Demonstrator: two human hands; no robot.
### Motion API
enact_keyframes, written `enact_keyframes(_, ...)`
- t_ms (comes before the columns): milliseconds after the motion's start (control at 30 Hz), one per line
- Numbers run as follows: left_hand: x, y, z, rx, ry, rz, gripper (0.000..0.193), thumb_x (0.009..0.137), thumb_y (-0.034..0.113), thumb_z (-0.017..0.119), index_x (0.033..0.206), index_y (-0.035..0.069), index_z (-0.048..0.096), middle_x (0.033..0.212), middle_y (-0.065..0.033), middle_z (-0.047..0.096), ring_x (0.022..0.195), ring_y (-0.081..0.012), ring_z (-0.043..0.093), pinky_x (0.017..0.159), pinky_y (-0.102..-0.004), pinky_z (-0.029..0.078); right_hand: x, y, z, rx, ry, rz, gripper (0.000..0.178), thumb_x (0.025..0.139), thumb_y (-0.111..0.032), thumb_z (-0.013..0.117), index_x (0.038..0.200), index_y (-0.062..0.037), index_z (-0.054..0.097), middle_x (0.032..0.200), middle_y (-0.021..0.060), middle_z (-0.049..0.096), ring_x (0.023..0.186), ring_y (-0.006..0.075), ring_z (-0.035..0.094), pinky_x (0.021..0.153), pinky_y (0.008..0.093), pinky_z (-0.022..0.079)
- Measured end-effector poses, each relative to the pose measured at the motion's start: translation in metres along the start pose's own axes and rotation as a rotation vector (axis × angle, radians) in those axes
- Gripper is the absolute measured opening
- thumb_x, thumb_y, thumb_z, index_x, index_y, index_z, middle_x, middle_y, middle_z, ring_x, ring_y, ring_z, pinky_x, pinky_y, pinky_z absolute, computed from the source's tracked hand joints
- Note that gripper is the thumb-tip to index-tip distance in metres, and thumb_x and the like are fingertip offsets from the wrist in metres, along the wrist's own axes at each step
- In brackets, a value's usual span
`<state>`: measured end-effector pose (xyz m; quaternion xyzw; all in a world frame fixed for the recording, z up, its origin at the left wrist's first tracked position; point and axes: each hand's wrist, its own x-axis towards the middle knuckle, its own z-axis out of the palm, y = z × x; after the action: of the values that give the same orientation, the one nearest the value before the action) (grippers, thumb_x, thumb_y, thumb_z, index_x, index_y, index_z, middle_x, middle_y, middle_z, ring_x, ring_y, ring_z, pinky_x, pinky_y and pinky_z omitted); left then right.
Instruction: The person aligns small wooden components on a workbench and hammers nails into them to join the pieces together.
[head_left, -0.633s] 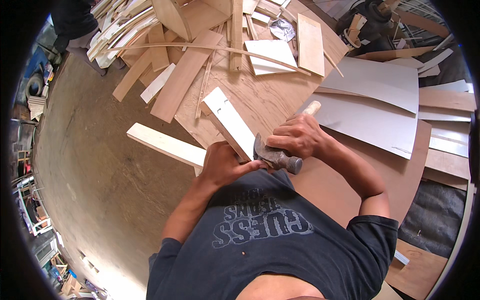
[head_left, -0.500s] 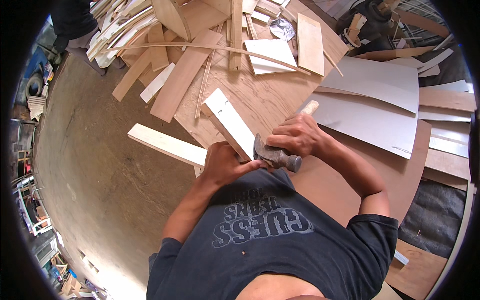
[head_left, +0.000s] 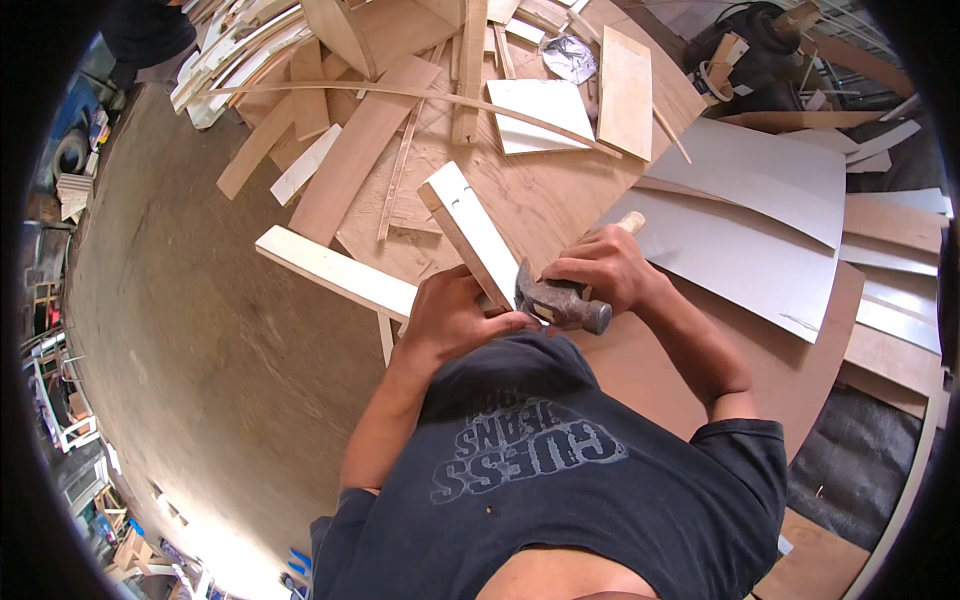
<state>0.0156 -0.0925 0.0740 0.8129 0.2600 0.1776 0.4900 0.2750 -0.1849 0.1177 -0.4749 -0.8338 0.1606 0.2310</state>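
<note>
My right hand [head_left: 605, 268] is closed round the wooden handle of a claw hammer [head_left: 562, 304]. The hammer's claw lies against the near end of a white-faced wooden piece [head_left: 470, 220], and its striking face points right. Two small dark marks, perhaps staples or notches, show near that piece's far end. My left hand [head_left: 450, 315] grips the piece near its lower end, its thumb stretched toward the hammer head. A second pale board [head_left: 330, 272] runs out left from behind my left hand; whether it joins the first is hidden.
A plywood-topped table [head_left: 500, 200] ahead carries loose planks, a white panel [head_left: 540, 115] and a thin strip [head_left: 420, 92]. Large grey sheets [head_left: 740, 225] lie at the right. Stacked offcuts [head_left: 235, 60] and a dark-clothed person [head_left: 145, 40] are at the upper left.
The hammer head has shifted slightly right and tilted a little. The wooden piece's far end has moved slightly up and right. Both hands keep their grips.
</note>
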Motion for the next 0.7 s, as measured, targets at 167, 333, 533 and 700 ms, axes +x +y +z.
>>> enact_keyframes(167,0.024,0.009,-0.002,-0.104,-0.180,-0.157,0.056,0.073,0.050,0.092,0.096,0.001,0.078,0.088,-0.0140,0.079,0.082,-0.0337,0.076,0.073,-0.0400,0.057,-0.008,0.023,-0.015,-0.090,-0.018,-0.076,0.038,0.058,-0.023,0.082,0.094,-0.0156,0.070,0.067,0.0014,0.058,0.060,0.0248,0.065,0.048,0.0401,0.044)
enact_keyframes(333,0.036,0.026,0.020,-0.020,-0.066,-0.106,0.063,0.073,0.060,0.090,0.098,0.003,0.080,0.088,-0.0145,0.079,0.088,-0.0352,0.078,0.079,-0.0411,0.062,-0.023,0.055,-0.022,-0.041,0.057,-0.026,0.037,0.059,-0.024,0.081,0.092,-0.0136,0.066,0.069,0.0038,0.060,0.060,0.0276,0.064,0.050,0.0407,0.045)
enact_keyframes(533,0.049,0.029,0.027,-0.032,0.021,-0.208,0.067,0.077,0.068,0.085,0.091,0.003,0.078,0.076,-0.0147,0.074,0.081,-0.0375,0.075,0.075,-0.0461,0.059,-0.027,0.061,-0.031,-0.046,0.077,-0.027,0.045,0.053,-0.024,0.082,0.095,-0.0148,0.066,0.069,0.0021,0.058,0.060,0.0262,0.063,0.050,0.0399,0.044)
enact_keyframes(700,0.053,0.032,0.040,-0.053,-0.094,-0.364,0.068,0.076,0.063,0.088,0.080,-0.003,0.069,0.060,-0.0107,0.065,0.055,-0.0274,0.057,0.059,-0.0437,0.048,-0.021,0.068,-0.040,-0.102,0.007,-0.098,0.049,0.052,-0.024,0.083,0.098,-0.0166,0.067,0.071,0.0007,0.056,0.060,0.0234,0.062,0.049,0.0388,0.046)
